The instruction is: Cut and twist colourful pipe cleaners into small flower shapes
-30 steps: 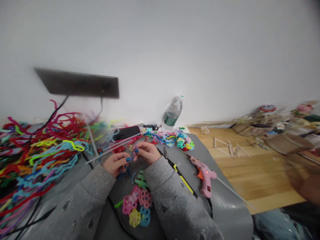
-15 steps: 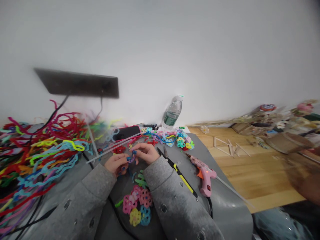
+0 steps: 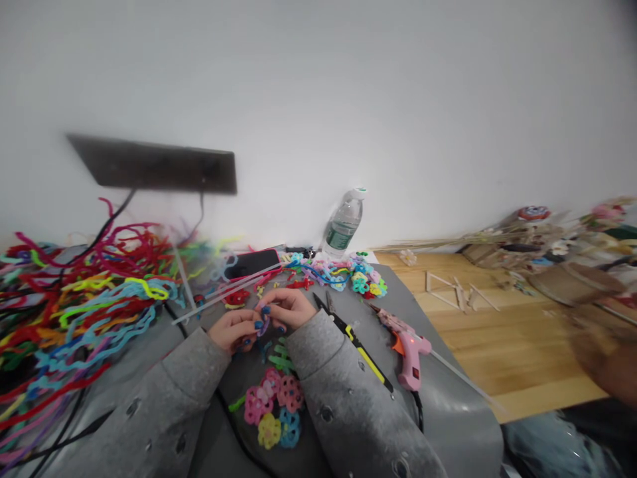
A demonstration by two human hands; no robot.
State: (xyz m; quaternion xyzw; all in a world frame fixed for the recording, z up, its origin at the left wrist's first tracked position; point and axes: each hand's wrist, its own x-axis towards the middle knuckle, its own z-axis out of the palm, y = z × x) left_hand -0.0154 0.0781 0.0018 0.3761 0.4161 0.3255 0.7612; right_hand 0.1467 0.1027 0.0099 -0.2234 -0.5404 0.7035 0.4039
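Over the grey mat, my left hand and right hand both pinch a purple pipe-cleaner loop between them; twist too hard and I think it springs from my fingertips

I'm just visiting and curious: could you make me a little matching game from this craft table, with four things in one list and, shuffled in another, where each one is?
Things:
1. water bottle
2. glue gun
3. heap of long pipe cleaners
4. small purple piece

Places:
A. pinched between the left hand and the right hand
B. at the back, against the white wall
C. lying to the right of the right sleeve, pink
D. spread over the left side of the grey table

Pairs: 1-B, 2-C, 3-D, 4-A
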